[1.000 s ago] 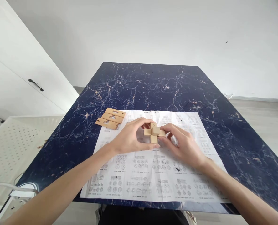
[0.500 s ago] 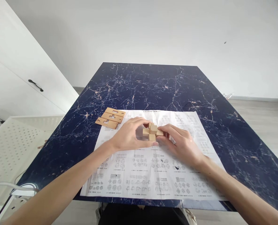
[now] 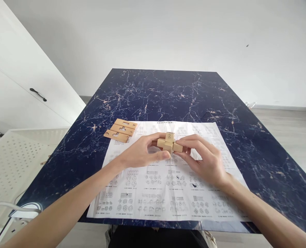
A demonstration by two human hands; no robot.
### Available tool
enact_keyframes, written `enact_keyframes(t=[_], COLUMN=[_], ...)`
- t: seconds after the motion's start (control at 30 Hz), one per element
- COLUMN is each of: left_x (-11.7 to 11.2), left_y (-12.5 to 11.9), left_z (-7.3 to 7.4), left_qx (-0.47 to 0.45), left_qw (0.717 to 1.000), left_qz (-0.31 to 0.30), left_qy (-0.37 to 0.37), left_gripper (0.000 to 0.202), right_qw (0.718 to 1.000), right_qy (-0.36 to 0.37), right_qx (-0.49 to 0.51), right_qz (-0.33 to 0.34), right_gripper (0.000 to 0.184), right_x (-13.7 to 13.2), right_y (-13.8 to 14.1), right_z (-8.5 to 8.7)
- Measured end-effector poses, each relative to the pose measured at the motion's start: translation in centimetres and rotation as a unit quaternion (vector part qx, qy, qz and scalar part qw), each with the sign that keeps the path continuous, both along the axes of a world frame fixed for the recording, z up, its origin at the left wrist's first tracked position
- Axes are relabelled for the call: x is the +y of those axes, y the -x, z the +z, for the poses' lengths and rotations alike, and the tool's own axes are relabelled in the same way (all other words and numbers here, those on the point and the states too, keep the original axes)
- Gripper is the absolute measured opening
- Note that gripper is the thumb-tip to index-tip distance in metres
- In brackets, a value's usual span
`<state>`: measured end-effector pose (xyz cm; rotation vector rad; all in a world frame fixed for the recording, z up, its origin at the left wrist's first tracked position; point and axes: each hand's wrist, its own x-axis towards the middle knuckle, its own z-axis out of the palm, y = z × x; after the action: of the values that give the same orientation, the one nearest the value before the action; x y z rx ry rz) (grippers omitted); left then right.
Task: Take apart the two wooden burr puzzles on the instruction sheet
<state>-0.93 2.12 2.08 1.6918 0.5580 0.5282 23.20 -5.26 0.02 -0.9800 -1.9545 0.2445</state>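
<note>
A light wooden burr puzzle (image 3: 169, 142) of interlocked square bars is between my hands, just over a printed paper sheet (image 3: 153, 175). On one of its bars the number 3 shows. My left hand (image 3: 145, 150) grips its left side, thumb at the near bar and fingers behind. From the right, my right hand (image 3: 201, 151) has thumb and fingertips at the bar on that side, pinching it or just touching it. The sheet carries rows of small diagrams. Three flat wooden pieces with cut-outs and numbers (image 3: 120, 130) lie overlapping at its upper left corner.
The dark blue marble-patterned table (image 3: 153, 93) stretches back towards a white wall. At left are a white perforated cart (image 3: 18, 151), a white cabinet with a black handle (image 3: 38, 94), and a power strip with a cable (image 3: 26, 210) near the table's front left corner.
The puzzle has been tilted and turned, so its numbered bar now faces up. My left thumb has come up a little onto the near bar. The flat pieces stay where they were.
</note>
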Motion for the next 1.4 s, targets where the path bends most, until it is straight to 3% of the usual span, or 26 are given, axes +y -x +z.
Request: enact_keyframes(t=[0.1,0.27,0.4,0.5,0.77,1.23,1.4], left_x=[-0.1,-0.6,-1.0,-1.1,-1.0,0.3,0.0], left_y=[-0.1,-0.4,-0.7,-0.8,-0.6,0.8,0.6], left_z=[0.2,0.2,0.0,-0.1,0.1,-0.1,0.7], left_qx=[-0.005,0.015,0.033,0.038,0.025,0.019,0.029], left_qw=[1.000,0.993,0.982,0.978,0.985,0.996,0.995], left_qz=[0.018,0.081,0.073,0.072,0.057,-0.078,-0.090], left_qy=[0.013,-0.084,-0.171,-0.191,-0.160,-0.030,0.015], left_gripper=[0.052,0.067,0.062,0.065,0.071,0.070,0.062], right_qw=[1.000,0.997,0.998,0.998,0.994,0.992,0.992], right_qy=[0.018,0.077,0.040,0.029,0.054,0.057,0.055], right_qx=[0.011,-0.005,-0.038,-0.055,-0.092,-0.055,-0.045], right_qz=[0.010,-0.025,-0.006,-0.002,0.024,0.103,0.108], right_gripper=[0.023,0.027,0.019,0.007,0.021,0.032,0.028], right_x=[0.0,0.1,0.2,0.3,0.4,0.1,0.0], right_y=[0.0,0.0,0.1,0.1,-0.4,0.2,0.2], right_z=[0.0,0.1,0.1,0.3,0.3,0.8,0.9])
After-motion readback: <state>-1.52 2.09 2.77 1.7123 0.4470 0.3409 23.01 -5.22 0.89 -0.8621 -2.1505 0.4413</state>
